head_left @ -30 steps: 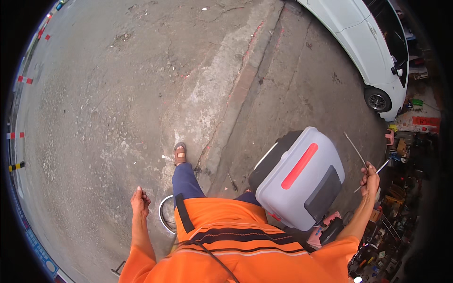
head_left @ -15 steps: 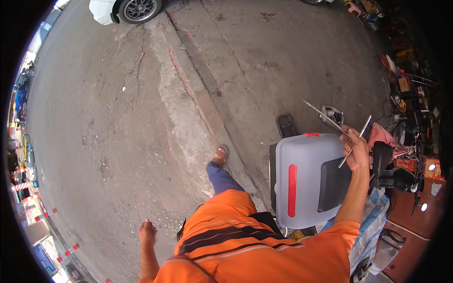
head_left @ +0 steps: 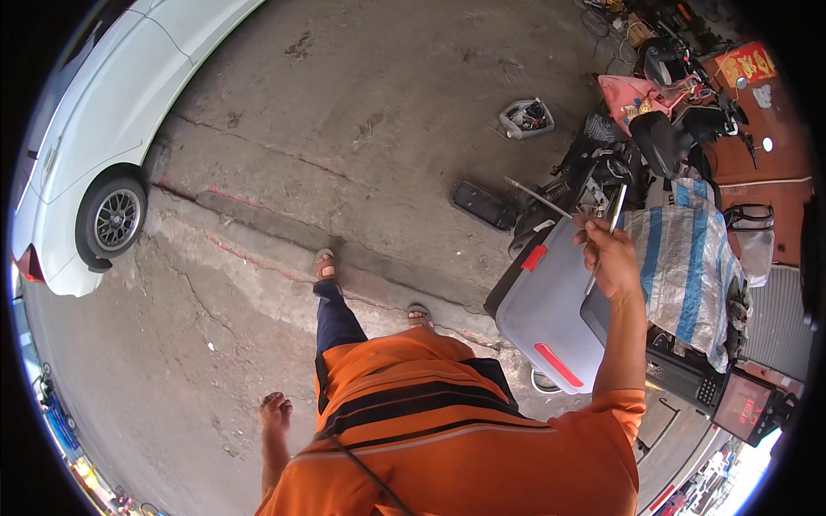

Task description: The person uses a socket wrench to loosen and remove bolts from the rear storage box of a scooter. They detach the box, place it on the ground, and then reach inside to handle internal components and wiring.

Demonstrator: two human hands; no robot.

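My right hand (head_left: 613,258) is closed around a long metal T-handle wrench (head_left: 542,200). Its shaft points left and away from me, and its crossbar passes up through my fingers. Beneath this hand stands a big grey plastic case (head_left: 551,314) with red latches and a dark panel, partly covered by my forearm. I cannot see the hand touching it. My left hand (head_left: 275,413) hangs low at my left side over the pavement, its fingers loosely bent and apart from any object. Nothing shows in it.
A white car (head_left: 112,129) stands at the far left. Beyond the case are a black tray-like object (head_left: 483,205) and a cut-open jug (head_left: 527,119) of parts. To the right lie a striped woven sack (head_left: 684,275), a motorbike (head_left: 688,129) and a weighing scale (head_left: 742,404).
My body has turned right and moved along the case. The car now fills the left side, and the sack and scale show more. The wrench has stayed in my right hand.
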